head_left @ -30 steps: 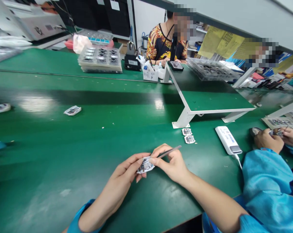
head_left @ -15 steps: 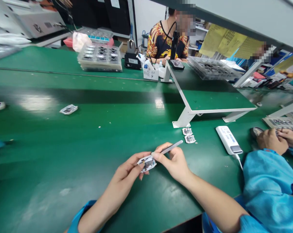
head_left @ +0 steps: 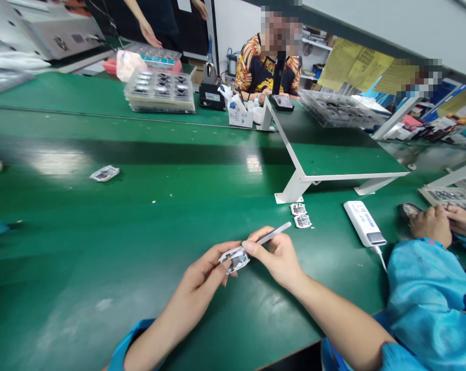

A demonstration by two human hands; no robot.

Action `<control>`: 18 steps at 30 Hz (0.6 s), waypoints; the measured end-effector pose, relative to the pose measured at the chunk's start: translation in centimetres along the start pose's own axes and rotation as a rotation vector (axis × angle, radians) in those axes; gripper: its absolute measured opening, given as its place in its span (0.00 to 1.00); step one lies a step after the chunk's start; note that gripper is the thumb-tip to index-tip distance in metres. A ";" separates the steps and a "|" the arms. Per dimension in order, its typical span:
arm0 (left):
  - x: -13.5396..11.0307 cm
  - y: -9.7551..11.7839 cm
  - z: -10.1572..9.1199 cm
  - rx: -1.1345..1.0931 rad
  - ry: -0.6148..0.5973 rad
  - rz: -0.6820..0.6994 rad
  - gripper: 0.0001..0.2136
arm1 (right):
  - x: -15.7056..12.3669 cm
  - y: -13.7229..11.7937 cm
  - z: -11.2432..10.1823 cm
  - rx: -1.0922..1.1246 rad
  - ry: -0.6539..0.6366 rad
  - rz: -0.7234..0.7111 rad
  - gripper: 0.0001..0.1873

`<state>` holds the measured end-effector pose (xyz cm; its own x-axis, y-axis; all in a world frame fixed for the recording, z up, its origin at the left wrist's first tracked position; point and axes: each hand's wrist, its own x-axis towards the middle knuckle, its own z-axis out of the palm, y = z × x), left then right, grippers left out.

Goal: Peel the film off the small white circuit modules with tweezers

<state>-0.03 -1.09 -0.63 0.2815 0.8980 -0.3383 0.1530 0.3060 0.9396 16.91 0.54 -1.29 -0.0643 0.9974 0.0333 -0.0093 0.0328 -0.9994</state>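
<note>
My left hand (head_left: 205, 273) is closed around a small white housing with a circuit board inside (head_left: 237, 259), its thumb lying on the board. The open face of the housing is turned up. Slim metal tweezers (head_left: 273, 233) are pinched in my right hand (head_left: 277, 257), which touches the upper right edge of the housing. The tweezers' back end points up and right; their tips are hidden by my fingers. Two similar housings (head_left: 302, 221) lie on the green table just beyond my right hand.
Right of my hands lies a white cabled device (head_left: 363, 221). Beside it a co-worker's hands (head_left: 433, 224) handle something small. A white-framed stand (head_left: 352, 178) rises ahead. Another housing (head_left: 105, 173) lies on the green surface (head_left: 159, 180) at left. Clear trays (head_left: 159, 93) stand farther back.
The loose housings and a white speck at left have slid slightly left. A person's arm has appeared behind the far trays. My hands have hardly moved and keep their grips.
</note>
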 end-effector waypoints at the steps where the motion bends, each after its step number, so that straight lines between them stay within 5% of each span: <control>1: 0.0 0.0 0.0 0.000 0.002 0.001 0.21 | 0.0 0.0 0.0 -0.001 0.001 -0.002 0.10; 18: -0.1 0.3 0.1 0.031 -0.001 -0.015 0.22 | 0.0 0.1 0.0 0.022 -0.010 0.004 0.09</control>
<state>0.07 -1.09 -0.35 0.2798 0.8930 -0.3526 0.1868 0.3096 0.9323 16.88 0.50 -1.43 -0.0744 0.9968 0.0296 -0.0315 0.0273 -0.9991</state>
